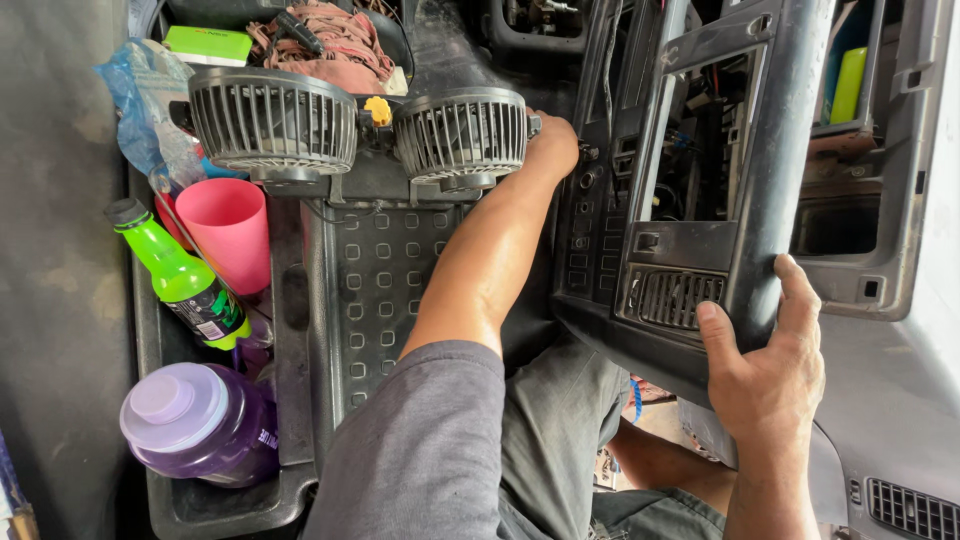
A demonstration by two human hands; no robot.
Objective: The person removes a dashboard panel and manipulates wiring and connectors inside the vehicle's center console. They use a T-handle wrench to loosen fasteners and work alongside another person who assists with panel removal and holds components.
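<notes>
Down low, the right hand (765, 375) grips the edge of the loose dash panel (700, 200), thumb on its vent (672, 297). Farther off, the left hand (552, 145) reaches into the tight gap between panel and fans (365, 125); its fingers are hidden, so its grip is unclear.

The dash panel (770, 150) gripped by the right hand (765, 370) is dark grey plastic — matt, dusty, scuffed. Beside the left hand (552, 145), the twin fans (360, 125) have ribbed black plastic grilles. Further from that grip: a smooth pink plastic cup (230, 230), a glossy green bottle (180, 275), a translucent purple jug (200, 420) — and crumpled reddish cloth (330, 40).
</notes>
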